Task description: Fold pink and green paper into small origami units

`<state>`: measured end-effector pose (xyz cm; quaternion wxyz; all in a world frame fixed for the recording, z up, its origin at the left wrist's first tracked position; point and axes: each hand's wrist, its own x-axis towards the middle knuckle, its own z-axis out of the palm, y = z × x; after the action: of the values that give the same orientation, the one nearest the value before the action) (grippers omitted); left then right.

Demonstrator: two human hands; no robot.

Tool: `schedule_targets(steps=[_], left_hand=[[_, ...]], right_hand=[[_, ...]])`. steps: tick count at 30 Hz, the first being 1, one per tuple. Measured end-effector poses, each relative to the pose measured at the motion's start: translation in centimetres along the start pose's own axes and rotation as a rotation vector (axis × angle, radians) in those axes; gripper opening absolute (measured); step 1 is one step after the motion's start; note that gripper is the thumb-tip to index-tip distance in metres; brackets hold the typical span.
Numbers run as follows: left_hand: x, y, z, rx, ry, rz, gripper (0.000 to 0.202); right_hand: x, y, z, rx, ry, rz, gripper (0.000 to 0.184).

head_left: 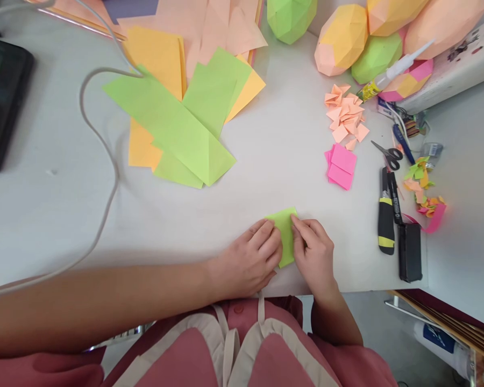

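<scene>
A small piece of bright green paper [286, 236] lies near the table's front edge, between my two hands. My left hand [255, 257] rests over its left side with the fingers curled, and the fingertips press on the paper. On the other side, my right hand [313, 250] pinches the paper's upper right edge between thumb and fingers. Part of the sheet is hidden under the left fingers. Up and to the right lie a few pink paper squares [342, 167] and a pile of folded peach paper pieces [346, 114].
Green paper sheets [173, 126] overlap orange and peach ones at the upper left. A white cable [113, 172] curves across the left. Scissors [391, 156], a utility knife [386, 226] and a black box [410, 252] line the right edge. Faceted paper shapes [342, 40] stand behind.
</scene>
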<state>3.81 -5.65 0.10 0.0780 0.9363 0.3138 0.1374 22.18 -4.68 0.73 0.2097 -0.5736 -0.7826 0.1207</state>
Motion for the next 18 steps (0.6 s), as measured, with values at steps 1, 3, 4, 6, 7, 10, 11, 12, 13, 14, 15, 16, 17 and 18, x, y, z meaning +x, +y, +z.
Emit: schedule_targets(steps=[1,3,4,6,7,10,11,12,13,14,15,16,17,18], left_hand=[[0.1,-0.1,-0.3,0.004,-0.02,0.011,0.049],[0.3,-0.5,-0.9,0.014,-0.082,0.036,0.055],[0.4,-0.6,-1.2,0.018,-0.119,0.049,0.06],[0.5,-1.0,-1.7,0.024,-0.182,0.068,0.071],[0.5,-1.1,-1.9,0.025,-0.202,0.073,0.076],[0.2,-1.3,-1.9,0.01,-0.213,0.085,0.09],[0.0,-1.3,-1.8,-0.003,-0.209,0.091,0.093],[-0.1,-1.3,-1.7,-0.019,-0.206,0.097,0.096],[-0.3,-1.3,-1.6,-0.035,-0.201,0.102,0.097],[-0.4,-1.3,-1.5,-0.049,-0.196,0.107,0.099],[-0.5,-1.3,-1.4,-0.06,-0.194,0.108,0.1],[-0.6,-1.4,-1.4,-0.066,-0.193,0.107,0.101],[-0.6,-1.4,-1.4,-0.07,-0.194,0.107,0.102],[-0.6,-1.4,-1.4,-0.073,-0.198,0.107,0.104]], right_hand=[[0.0,0.0,0.0,-0.002,-0.002,0.001,0.037],[0.1,0.0,0.0,-0.005,-0.007,0.007,0.036],[0.1,-0.1,0.0,-0.005,-0.009,0.01,0.035],[0.1,-0.2,-0.1,-0.006,-0.013,0.02,0.033],[0.1,-0.2,-0.1,-0.01,-0.018,0.027,0.031],[-0.1,-0.6,-0.2,-0.055,-0.038,0.047,0.03],[-0.2,-0.8,-0.2,-0.082,-0.039,0.05,0.031],[-0.3,-0.9,-0.1,-0.113,-0.035,0.052,0.031],[-0.4,-1.1,-0.1,-0.149,-0.029,0.054,0.032],[-0.6,-1.2,-0.1,-0.185,-0.021,0.054,0.032],[-0.7,-1.4,0.0,-0.22,-0.014,0.055,0.032],[-0.8,-1.4,0.0,-0.247,-0.011,0.051,0.032],[-0.9,-1.4,0.0,-0.266,-0.007,0.044,0.032],[-1.1,-1.4,0.0,-0.275,-0.003,0.033,0.032]])
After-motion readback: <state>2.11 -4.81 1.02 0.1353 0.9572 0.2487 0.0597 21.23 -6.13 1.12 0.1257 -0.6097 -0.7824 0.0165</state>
